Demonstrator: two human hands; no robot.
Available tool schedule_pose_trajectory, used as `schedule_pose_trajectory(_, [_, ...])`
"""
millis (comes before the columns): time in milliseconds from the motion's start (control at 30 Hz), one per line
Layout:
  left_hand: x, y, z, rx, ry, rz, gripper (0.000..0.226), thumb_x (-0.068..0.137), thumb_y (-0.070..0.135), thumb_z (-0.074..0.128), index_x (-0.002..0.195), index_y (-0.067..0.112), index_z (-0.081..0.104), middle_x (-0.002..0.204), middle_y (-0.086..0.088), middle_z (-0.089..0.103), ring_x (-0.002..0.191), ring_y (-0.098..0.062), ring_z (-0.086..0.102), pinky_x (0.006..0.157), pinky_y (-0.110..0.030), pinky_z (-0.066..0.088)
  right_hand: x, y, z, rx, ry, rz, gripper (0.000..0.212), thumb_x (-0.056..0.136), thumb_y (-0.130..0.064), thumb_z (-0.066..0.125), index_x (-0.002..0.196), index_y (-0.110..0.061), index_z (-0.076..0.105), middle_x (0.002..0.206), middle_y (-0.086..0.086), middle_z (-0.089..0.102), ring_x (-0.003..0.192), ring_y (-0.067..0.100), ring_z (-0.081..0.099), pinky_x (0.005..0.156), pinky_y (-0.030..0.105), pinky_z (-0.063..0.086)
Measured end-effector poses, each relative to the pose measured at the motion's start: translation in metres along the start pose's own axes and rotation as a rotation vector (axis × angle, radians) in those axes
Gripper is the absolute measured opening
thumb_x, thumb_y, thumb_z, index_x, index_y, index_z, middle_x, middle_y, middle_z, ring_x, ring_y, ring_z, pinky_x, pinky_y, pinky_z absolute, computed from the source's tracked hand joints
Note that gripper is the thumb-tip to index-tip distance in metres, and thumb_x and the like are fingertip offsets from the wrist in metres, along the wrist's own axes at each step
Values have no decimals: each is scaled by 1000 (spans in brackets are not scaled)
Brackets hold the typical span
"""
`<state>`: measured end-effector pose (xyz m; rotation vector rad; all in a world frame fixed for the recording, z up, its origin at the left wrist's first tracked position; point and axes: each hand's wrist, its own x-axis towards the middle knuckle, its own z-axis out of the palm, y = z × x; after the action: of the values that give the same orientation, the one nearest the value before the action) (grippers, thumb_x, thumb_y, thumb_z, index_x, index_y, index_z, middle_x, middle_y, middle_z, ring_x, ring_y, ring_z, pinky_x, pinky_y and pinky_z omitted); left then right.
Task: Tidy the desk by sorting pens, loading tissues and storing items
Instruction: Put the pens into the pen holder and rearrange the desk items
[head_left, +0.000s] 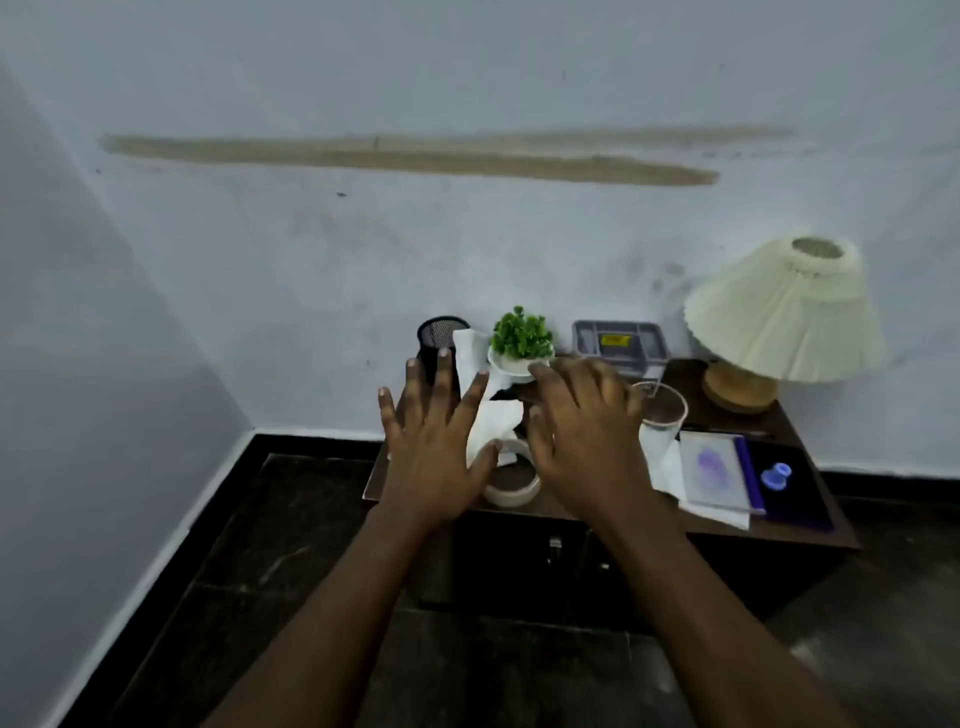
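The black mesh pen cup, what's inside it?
The black mesh pen cup shows only dark mesh at its open top; no pens stick out. The left hand and white tissue cover its lower part.

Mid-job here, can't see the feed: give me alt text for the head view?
Two bare hands, left hand and right hand, hover open and empty over a dark wooden desk strewn with white tissues. Behind them stand a black mesh pen cup, a small green potted plant and a cream pleated lamp.
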<state>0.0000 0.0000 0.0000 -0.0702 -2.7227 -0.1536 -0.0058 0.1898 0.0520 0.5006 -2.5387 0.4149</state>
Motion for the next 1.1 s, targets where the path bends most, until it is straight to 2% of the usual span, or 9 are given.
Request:
schedule_pose_trajectory(133, [17,-24,2,-23,-64,-117,77,95,58,48,163,37,21,176,-4,-6,158,-35,-20,122,-67,-8,14,7,19,46,-120,-73,37,93,-25,50,127,-16,61,125,5,63,111,30,56,91,46,46])
schedule_pose_trajectory(300, [40,-32,26,-217,-106,-266,51,98,50,51,147,39,50,170,-1,30,159,-33,9,122,-62,9,23,6,54,-108,-368,-10,38,93,-23,51,131,-19,55,121,5,61,106,32,57,85,43,48])
schedule_pose_trajectory(533, [68,-22,59,-501,-199,-415,30,92,49,63,122,52,68,157,16,44,147,-23,24,115,-53,16,31,-2,90,-201,-361,12,20,74,-23,69,92,-15,66,86,8,70,78,36,65,69,42,49])
schedule_pose_trajectory(633, [73,-17,67,-557,-253,-450,45,90,55,65,134,55,60,162,12,37,149,-22,19,116,-53,11,34,-1,97,-205,-348,32,20,76,-20,75,94,-15,69,88,7,72,81,35,66,70,43,50])
schedule_pose_trajectory(767, [82,-15,67,-756,-285,-519,71,82,62,63,150,42,49,163,13,34,153,-16,13,122,-50,14,36,6,100,-183,-349,52,24,88,-22,60,111,-17,66,104,6,72,96,34,64,80,44,47])
schedule_pose_trajectory(833, [85,-19,60,-933,-208,-587,70,82,55,66,147,35,54,150,17,46,150,-18,27,119,-42,25,36,11,99,-196,-378,76,26,93,-23,52,116,-21,63,111,4,69,103,33,61,84,44,44])
schedule_pose_trajectory(900, [89,-22,48,-1132,-27,-662,59,86,37,73,142,23,61,143,8,60,136,-19,54,117,-47,41,36,16,97,-215,-396,106,24,95,-27,47,116,-23,60,115,1,67,108,31,59,87,44,42])
schedule_pose_trajectory(967, [92,-29,32,-1356,264,-794,34,92,14,74,125,14,73,120,3,76,116,-15,70,110,-47,52,37,19,95,-204,-403,134,21,96,-29,48,113,-24,57,117,1,66,111,31,58,89,45,41])
schedule_pose_trajectory(1100, [93,-52,3,-1724,625,-1091,5,80,8,82,84,8,79,93,-12,81,91,-33,78,84,-50,64,38,18,90,-194,-395,154,18,96,-29,50,112,-24,54,119,1,65,114,32,56,94,48,40])
